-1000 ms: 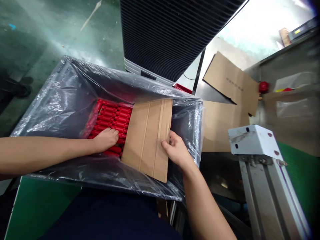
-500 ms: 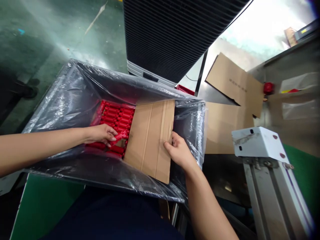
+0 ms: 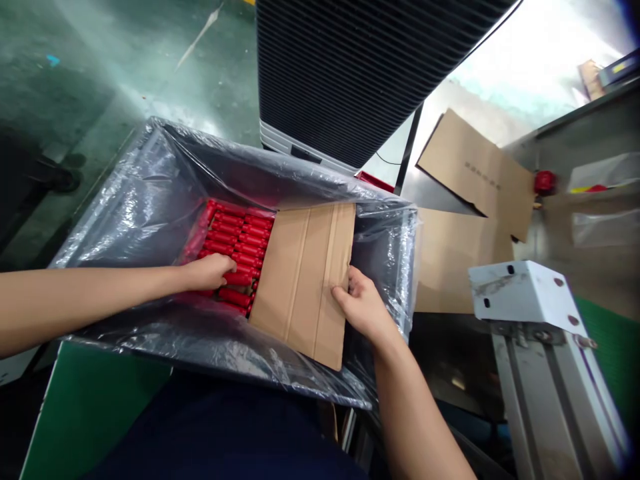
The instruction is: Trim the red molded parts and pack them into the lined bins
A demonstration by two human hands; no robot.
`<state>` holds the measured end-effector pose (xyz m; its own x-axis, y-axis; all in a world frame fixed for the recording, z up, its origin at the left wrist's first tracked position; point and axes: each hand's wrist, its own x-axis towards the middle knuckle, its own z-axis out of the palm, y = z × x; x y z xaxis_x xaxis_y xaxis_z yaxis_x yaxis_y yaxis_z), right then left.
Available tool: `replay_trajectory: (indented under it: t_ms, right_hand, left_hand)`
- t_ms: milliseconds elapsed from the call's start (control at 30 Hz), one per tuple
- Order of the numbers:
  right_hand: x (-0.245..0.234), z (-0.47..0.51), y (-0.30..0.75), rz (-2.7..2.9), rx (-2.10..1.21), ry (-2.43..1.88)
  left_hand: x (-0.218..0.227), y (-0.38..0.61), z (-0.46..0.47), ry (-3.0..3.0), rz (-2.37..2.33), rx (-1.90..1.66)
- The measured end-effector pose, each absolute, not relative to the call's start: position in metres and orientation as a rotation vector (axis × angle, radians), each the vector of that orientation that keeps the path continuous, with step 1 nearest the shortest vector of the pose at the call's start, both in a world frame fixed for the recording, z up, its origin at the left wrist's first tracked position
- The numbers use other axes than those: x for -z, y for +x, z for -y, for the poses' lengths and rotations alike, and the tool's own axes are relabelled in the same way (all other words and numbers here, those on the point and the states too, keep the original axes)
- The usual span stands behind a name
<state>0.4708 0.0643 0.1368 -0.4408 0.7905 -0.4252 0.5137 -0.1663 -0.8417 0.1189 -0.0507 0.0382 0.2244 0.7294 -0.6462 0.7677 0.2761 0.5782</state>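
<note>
A plastic-lined bin (image 3: 140,193) stands in front of me, with rows of red cylindrical parts (image 3: 220,237) lying side by side in its left half. My left hand (image 3: 213,271) is closed at the end of one red cylindrical part (image 3: 240,277), which lies level in the near rows; the fingertips are partly hidden. A brown cardboard sheet (image 3: 300,280) rests in the bin to the right of the rows and hides what is under it. My right hand (image 3: 361,301) pinches the sheet's right edge, thumb on top.
Beyond the bin stands a black ribbed panel (image 3: 350,73). Flattened cardboard (image 3: 465,247) lies to the right on a metal surface, near a small red object (image 3: 544,182). A metal profile post with a white bracket (image 3: 520,293) rises at the near right. Clear plastic film covers the bin's rim.
My left hand has lowered the tilted red cylindrical part into line with the near rows. My right hand keeps its pinch on the cardboard sheet. The whole view has shifted slightly.
</note>
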Motion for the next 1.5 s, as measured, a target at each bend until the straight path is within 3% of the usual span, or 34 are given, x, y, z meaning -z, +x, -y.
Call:
replay_trajectory:
  t_ms: [467,833,1133,1500]
  right_hand:
    - [-0.14,-0.064,0.469,1.836,-1.676,-1.465]
    - [-0.141,-0.064,0.47,1.871,-1.609,-1.522]
    - [-0.142,-0.064,0.469,1.848,-1.66,-1.499]
    - [-0.143,-0.065,0.466,1.767,-1.754,-1.462]
  left_hand:
    - [-0.045,0.145,0.055,2.156,-1.712,0.221]
    - [-0.049,0.132,0.039,1.63,-1.719,-0.005]
    - [-0.07,0.108,0.045,0.94,-1.336,-0.371]
    - [-0.054,0.111,0.041,1.199,-1.45,-0.285]
